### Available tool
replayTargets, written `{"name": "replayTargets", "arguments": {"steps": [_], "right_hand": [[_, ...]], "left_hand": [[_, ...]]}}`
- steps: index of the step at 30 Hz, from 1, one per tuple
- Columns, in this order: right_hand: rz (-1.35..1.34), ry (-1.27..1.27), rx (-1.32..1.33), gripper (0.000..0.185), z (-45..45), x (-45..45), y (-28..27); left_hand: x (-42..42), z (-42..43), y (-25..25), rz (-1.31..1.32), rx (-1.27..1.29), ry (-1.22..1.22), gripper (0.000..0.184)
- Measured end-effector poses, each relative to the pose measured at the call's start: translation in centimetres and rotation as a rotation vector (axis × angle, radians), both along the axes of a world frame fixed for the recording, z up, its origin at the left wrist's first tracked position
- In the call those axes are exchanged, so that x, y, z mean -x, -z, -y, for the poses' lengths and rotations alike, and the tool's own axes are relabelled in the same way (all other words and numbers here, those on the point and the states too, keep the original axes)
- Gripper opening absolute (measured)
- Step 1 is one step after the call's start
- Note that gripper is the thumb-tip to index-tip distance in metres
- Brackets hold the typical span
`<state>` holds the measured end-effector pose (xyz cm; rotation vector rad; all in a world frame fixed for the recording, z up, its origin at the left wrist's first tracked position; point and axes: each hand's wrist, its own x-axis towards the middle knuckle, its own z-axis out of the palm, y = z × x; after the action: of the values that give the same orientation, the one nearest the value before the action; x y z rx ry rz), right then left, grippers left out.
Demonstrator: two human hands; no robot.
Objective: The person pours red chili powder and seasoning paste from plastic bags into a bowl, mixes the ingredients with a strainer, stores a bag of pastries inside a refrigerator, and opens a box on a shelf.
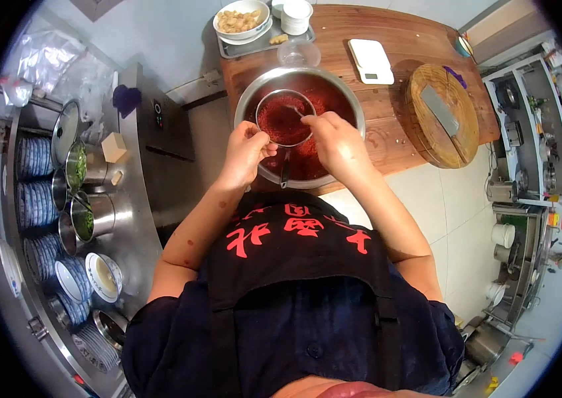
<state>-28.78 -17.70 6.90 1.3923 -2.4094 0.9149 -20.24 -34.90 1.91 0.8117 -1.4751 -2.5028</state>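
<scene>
A wide steel basin (359,106) of dark red, oily, chili-like mixture stands at the table's near edge. Over the mixture sits a round metal-rimmed strainer (271,118) with red bits inside; its dark handle points towards me, and its mesh is not clear. At the near left of the strainer's rim, my left hand (248,151) is closed, thumb and fingers pinched on the edge. My right hand (339,140) is closed round the handle of a spoon (297,111), whose bowl dips into the red bits. The fingers partly hide both grips.
Behind the basin lies a clear plastic lid or bowl (299,54). A white scale (370,62) and a round chopping board (420,126) with a cleaver (438,110) are to the right. At the left, a steel counter (136,239) carries pots of chopped greens and stacked bowls.
</scene>
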Motion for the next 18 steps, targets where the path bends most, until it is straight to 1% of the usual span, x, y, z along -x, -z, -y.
{"name": "replayTargets", "arguments": {"steps": [1, 4, 5, 8, 9, 13, 17, 18], "right_hand": [[-0.001, -0.027, -0.028, 0.023, -0.1, -0.2, 0.2], [0.017, -0.050, 0.007, 0.026, -0.7, -0.9, -0.8], [0.006, -0.035, 0.040, 0.023, -0.9, -1.2, -1.5], [0.033, -0.020, 0.064, 0.020, -1.2, -1.4, -2.8], [0.028, -0.018, 0.091, 0.020, -1.3, -1.4, -2.9], [0.017, -0.004, 0.205, 0.019, -1.9, -0.8, -2.6], [0.073, -0.013, 0.283, 0.019, -2.4, -1.4, -1.9], [0.092, 0.018, 0.254, 0.019, -2.7, -1.8, -1.5]], "left_hand": [[0.2, -0.2, -0.2, -0.007, -0.001, 0.001, 0.007], [0.6, -0.3, -0.7, -0.015, 0.036, -0.014, 0.006], [0.7, -0.3, -0.8, -0.016, 0.056, -0.021, 0.006], [0.8, 0.5, -0.2, -0.083, -0.132, -0.046, 0.005], [0.8, 0.8, 0.1, -0.104, -0.198, -0.017, 0.005], [1.0, 1.3, 0.5, -0.007, -0.505, -0.031, 0.008], [0.7, 1.4, 1.3, 0.006, -0.589, 0.009, 0.006], [0.5, 1.4, 1.5, 0.010, -0.596, 0.009, 0.005]]}}
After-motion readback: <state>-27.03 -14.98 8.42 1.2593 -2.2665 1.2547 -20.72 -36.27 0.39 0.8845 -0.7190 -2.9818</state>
